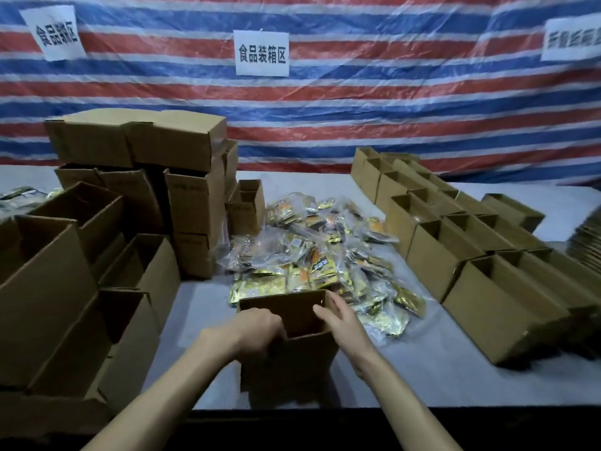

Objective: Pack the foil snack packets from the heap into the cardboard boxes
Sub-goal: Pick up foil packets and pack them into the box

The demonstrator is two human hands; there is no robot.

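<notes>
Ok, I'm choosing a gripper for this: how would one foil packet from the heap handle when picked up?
Probably floppy and light: the packets lie thin, flat and crumpled. Likely slippery, given the shiny foil and clear film. Unlikely to roll, being flat.

Backdrop tarp (357, 102): you face horizontal stripes of red, blue and white, repeating top to bottom.
Paper signs (262, 53): white sheets with black characters.
Table cover (201, 307): plain pale grey.
Table front edge (292, 424): black.
Nearest box (292, 362): plain brown cardboard, darker brown inside.
Left boxes (192, 203): on your left, the same brown, with faint darker print on some sides.
Right boxes (487, 288): on your right, the same brown, unmarked.
Packet heap (312, 255): mostly gold foil with orange and yellow patches; some packets glint silver.
</notes>
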